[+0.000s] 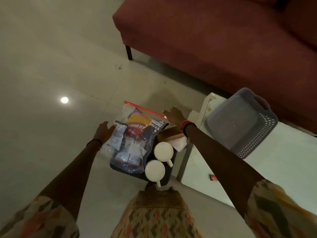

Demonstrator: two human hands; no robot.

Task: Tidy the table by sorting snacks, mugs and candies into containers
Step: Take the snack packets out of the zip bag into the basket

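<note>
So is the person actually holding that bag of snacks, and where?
It cannot be told. The left hand is at the clear zip bag's left edge, the right hand at its red-zip corner, fingers spread; no closed grip shows.

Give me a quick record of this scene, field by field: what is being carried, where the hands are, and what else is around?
carrier: dark tray, held over the floor
bag: clear zip bag of snack packets, lying on the tray
mugs: two white mugs, upside down, beside the bag
left hand: at the bag's left side, fingers spread
right hand: at the bag's far right corner
basket: grey basket, tilted on the white table
background: red sofa
</note>
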